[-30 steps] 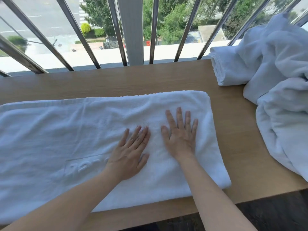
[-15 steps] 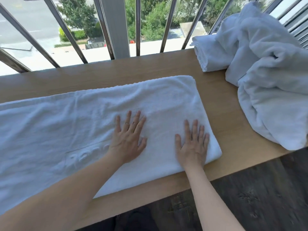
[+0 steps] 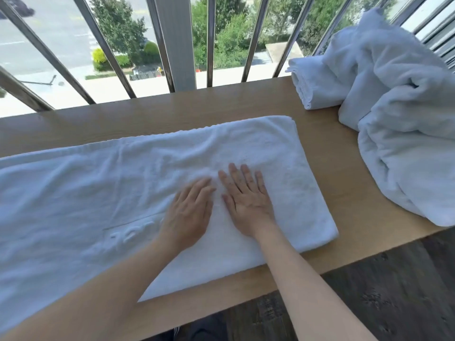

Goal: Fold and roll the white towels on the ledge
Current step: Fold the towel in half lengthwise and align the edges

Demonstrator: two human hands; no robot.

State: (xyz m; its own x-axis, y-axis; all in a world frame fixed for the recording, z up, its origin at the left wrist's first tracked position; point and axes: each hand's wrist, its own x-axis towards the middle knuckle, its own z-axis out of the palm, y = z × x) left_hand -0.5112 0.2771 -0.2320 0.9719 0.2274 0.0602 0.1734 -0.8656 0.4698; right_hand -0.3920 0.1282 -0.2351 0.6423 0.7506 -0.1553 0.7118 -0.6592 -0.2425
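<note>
**Pressing two flat palms on the folded white towel (image 3: 110, 188)**

Past the wooden ledge (image 3: 221, 102) we see a metal railing (image 3: 209, 40) of slim round bars and one wide flat post (image 3: 176, 40), with trees and a street beyond. At the far right of the ledge sits one rolled towel (image 3: 315, 82), its hemmed end turned towards us. It touches one crumpled heap of white towelling (image 3: 406, 134) that covers the ledge's right end; we cannot tell how many towels are in that heap. Dark plank floor (image 3: 381, 291) shows below the near edge. Our two forearms cross the towel's near edge and hide part of it.

We count two hands, both on the towel. Our left hand (image 3: 189, 212) and right hand (image 3: 248, 205) lie side by side, almost touching, fingers stretched out straight, palms down, grasping nothing.

The towel lies along the middle of the ledge as one long band. It runs out of view on the left and ends in a squared fold on the right, well apart from the heap. Its pile is softly wrinkled, and raised lettering (image 3: 130, 233) stands just left of our left wrist.
</note>
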